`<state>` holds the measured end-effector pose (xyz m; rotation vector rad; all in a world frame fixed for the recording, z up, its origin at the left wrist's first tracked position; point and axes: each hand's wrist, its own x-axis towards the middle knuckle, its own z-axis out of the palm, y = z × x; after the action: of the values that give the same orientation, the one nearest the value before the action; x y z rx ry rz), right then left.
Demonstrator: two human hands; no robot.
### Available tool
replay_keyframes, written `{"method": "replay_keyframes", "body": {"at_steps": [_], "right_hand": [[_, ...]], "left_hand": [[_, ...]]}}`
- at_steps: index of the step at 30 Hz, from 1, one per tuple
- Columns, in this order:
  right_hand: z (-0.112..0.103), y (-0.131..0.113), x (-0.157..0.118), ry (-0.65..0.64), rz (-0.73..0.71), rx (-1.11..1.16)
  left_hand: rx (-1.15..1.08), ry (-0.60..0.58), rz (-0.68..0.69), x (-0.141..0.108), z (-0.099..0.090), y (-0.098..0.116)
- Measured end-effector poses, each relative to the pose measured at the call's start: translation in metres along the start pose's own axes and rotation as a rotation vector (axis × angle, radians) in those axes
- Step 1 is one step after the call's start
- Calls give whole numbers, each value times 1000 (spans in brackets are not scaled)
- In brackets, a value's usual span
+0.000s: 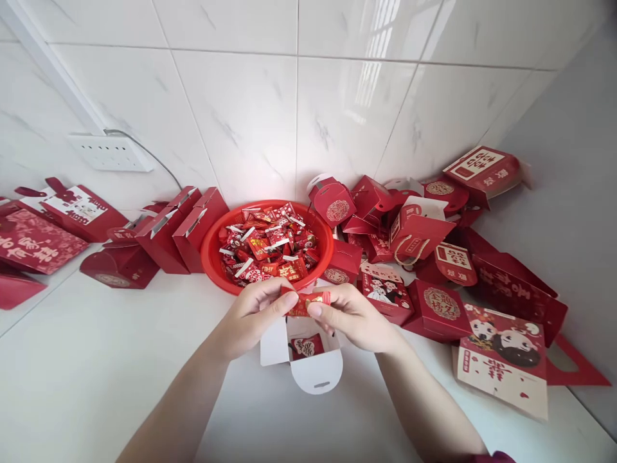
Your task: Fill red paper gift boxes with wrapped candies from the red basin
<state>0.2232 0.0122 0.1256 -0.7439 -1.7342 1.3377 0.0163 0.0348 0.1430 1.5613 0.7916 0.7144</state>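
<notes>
At the centre of the frame, the fingers of the left hand (250,319) and the right hand (360,318) grasp a small, shiny red wrapped packet (303,306) by its two ends. Just below it sits an open, white-lined paper box (317,374), flaps spread, with a red packet with white lettering (308,348) inside. Above the hands, a round red plastic basin (207,263) holds many wrapped packets (263,248). Folded red cardboard boxes (441,310) crowd the right of the pale, smooth surface (120,366).
</notes>
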Motion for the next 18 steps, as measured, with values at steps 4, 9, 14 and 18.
{"method": "replay_keyframes", "body": {"at_steps": [4, 9, 14, 18], "right_hand": [[11, 3, 0, 83, -91, 24], [16, 10, 1, 58, -59, 258], [18, 16, 4, 73, -35, 365], [17, 13, 4, 82, -32, 268]], "left_hand": [[-4, -13, 71, 0, 5, -3], [-41, 31, 167, -2, 17, -13], [-37, 82, 226, 0, 20, -15], [30, 51, 199, -1, 18, -11]]}}
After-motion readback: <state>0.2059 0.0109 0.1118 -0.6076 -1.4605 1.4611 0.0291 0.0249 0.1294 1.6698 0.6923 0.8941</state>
